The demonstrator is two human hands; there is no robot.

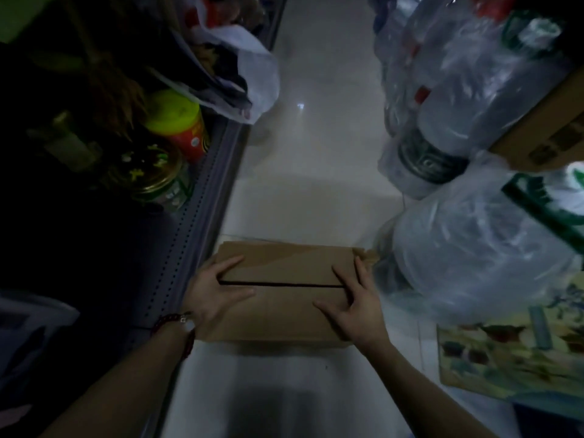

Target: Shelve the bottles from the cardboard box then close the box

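Observation:
A brown cardboard box (284,267) lies on the pale floor in the aisle, its two top flaps folded down with a thin dark seam between them. My left hand (218,295) rests flat on the box's left end, fingers spread across both flaps. My right hand (354,305) presses flat on the right end, fingers apart over the seam. On the dark shelf (202,197) to the left stand a jar with a gold lid (158,175) and a red container with a yellow-green lid (180,124). The box's inside is hidden.
A white plastic bag (252,80) hangs over the shelf edge at the upper left. Plastic-wrapped packs of bottles (458,90) and a bulging clear bag (474,248) crowd the right side, with a cardboard carton (550,134) above and a patterned bag (512,355) below. The floor strip (309,153) runs ahead.

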